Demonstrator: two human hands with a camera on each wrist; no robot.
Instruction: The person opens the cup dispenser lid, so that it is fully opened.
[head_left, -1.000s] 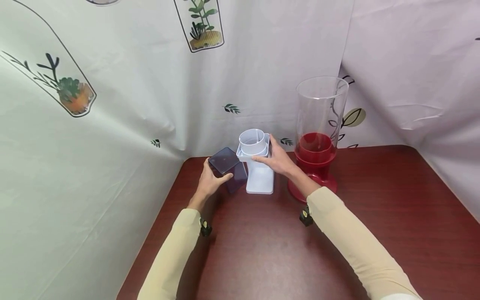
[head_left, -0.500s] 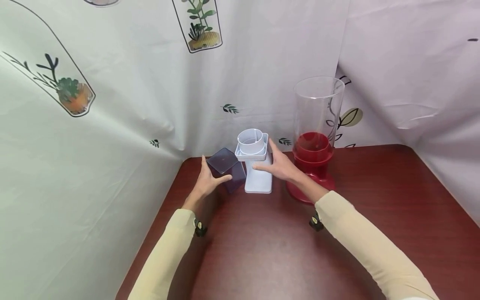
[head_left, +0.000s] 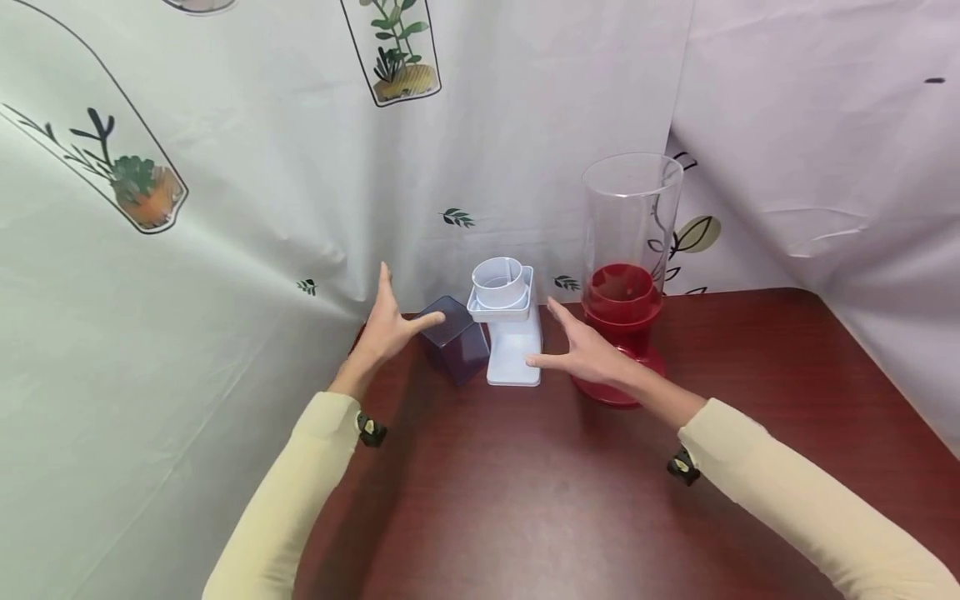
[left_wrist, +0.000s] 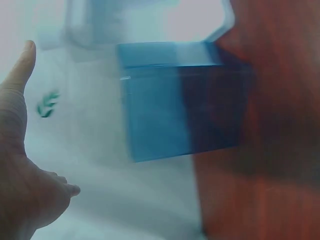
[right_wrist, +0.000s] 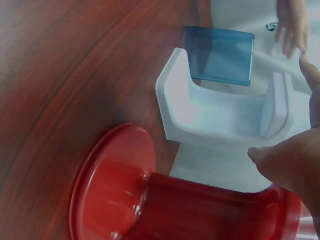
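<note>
My left hand (head_left: pixel 384 332) is raised at the left, fingers straight and thumb spread, holding nothing. Its thumb overlaps the top of a dark blue see-through box (head_left: pixel 461 354) in the head view; the left wrist view shows the hand apart from the box (left_wrist: pixel 155 110). Just right of the box stands a white C-shaped stand (head_left: pixel 514 358) with a round open collar (head_left: pixel 498 287) on top. My right hand (head_left: pixel 588 354), thumb and fingers spread, hovers between that stand and a red dispenser base (head_left: pixel 626 312). The base carries a tall clear cylinder (head_left: pixel 633 212).
The things stand along the back of a dark red wooden table (head_left: pixel 555 500). Behind them hangs a white curtain (head_left: pixel 517 150) printed with plants, and a second side of it (head_left: pixel 150 375) runs along the left edge.
My left hand has drawn away from the blue box, up and to the left. My right hand has released the white stand and moved right and down. Both objects stay in place.
</note>
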